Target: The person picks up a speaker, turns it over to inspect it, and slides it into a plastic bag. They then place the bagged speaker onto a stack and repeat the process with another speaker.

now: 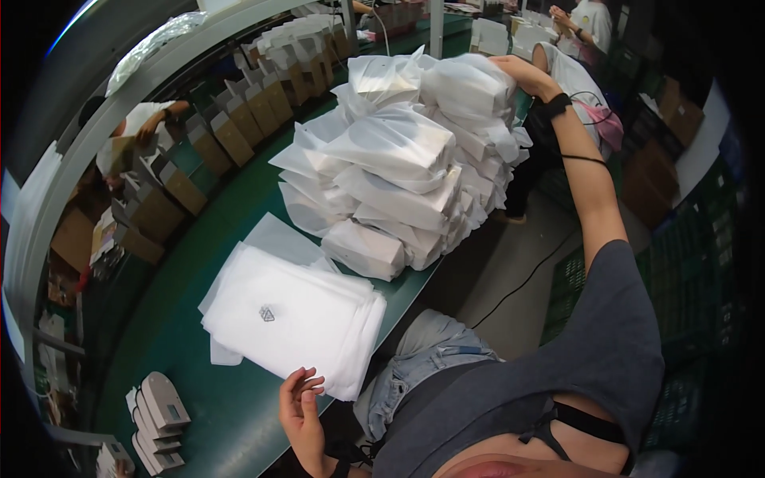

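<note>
A tall heap of white-wrapped packages (pixel 390 159) is sitting on the green bench (pixel 219 418), so much of the bagging appears done, while a stack of flat white bags (pixel 311 323) beside it and several bare grey-white pieces (pixel 166 402) are apparently waiting. The person's right hand (pixel 522 73) is reaching to the heap's top and resting against 1 package, its fingertips hidden, so whether it is gripping cannot be told; the left hand (pixel 301 413) is hovering by the stack's edge, fingers loosely parted, holding nothing, contact unclear.

Brown cartons (pixel 651 179); probably green crates (pixel 567 287)
</note>
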Demonstrator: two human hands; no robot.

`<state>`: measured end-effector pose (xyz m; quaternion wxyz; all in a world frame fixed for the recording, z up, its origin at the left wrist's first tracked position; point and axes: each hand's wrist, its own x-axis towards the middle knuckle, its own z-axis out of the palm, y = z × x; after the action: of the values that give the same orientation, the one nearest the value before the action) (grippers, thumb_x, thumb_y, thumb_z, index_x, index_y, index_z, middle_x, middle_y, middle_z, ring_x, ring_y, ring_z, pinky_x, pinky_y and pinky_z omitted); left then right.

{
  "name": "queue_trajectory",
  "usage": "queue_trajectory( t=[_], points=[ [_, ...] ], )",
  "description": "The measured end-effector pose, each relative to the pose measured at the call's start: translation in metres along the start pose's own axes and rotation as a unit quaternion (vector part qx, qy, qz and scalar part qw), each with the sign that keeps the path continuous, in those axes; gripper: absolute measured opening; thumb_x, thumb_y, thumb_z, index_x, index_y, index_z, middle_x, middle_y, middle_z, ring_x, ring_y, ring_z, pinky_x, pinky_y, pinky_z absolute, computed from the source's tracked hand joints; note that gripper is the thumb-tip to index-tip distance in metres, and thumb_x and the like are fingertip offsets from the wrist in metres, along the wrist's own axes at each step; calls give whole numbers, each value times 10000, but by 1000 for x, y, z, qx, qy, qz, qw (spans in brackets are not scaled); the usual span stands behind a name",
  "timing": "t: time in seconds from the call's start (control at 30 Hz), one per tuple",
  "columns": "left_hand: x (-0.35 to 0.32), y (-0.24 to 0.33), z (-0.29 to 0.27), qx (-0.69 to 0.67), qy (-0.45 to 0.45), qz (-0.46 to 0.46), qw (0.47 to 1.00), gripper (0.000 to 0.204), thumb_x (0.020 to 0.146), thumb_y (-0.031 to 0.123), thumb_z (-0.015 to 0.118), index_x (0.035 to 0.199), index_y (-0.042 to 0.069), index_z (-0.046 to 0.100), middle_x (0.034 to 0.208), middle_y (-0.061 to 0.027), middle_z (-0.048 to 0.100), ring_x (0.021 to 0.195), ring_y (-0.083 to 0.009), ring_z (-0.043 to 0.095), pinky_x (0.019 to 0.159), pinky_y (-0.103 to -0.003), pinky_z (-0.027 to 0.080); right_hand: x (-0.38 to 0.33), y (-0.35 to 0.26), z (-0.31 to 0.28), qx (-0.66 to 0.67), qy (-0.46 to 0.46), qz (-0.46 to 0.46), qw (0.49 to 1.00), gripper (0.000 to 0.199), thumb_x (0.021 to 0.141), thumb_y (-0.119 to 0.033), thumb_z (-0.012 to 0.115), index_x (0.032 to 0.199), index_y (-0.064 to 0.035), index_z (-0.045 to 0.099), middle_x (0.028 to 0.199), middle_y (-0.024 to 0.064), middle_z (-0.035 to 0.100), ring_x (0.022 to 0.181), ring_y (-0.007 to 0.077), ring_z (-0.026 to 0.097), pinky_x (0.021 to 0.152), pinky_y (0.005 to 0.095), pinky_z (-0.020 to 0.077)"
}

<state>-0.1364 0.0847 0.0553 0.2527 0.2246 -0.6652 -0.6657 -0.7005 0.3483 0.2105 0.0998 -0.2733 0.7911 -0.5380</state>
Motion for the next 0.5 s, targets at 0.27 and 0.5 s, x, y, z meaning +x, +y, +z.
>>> queue_trajectory(
  t=[0.27, 0.5],
  points=[
    [0, 7, -14, 61, 71, -22, 995, 295, 914, 140, 458, 1139, -52, 462, 1045, -164, 562, 895, -196, 576, 770, -285, 459, 25, 32, 4, 48, 112, -38, 992, 421, 921, -363, 432, 1147, -33, 564, 1119, 45, 563, 998, 146, 515, 898, 264, 372],
    [-18, 4, -75, 173, 212, -56, 960, 210, 879, 129, 527, 1009, -29, 572, 903, -111, 626, 832, -153, 586, 718, -253, 452, -64, 61, -27, -404, 270, -393, 781, 315, 931, -197, 430, 1158, -5, 536, 1169, 130, 540, 1100, 228, 491, 950, 316, 360]
  ],
)
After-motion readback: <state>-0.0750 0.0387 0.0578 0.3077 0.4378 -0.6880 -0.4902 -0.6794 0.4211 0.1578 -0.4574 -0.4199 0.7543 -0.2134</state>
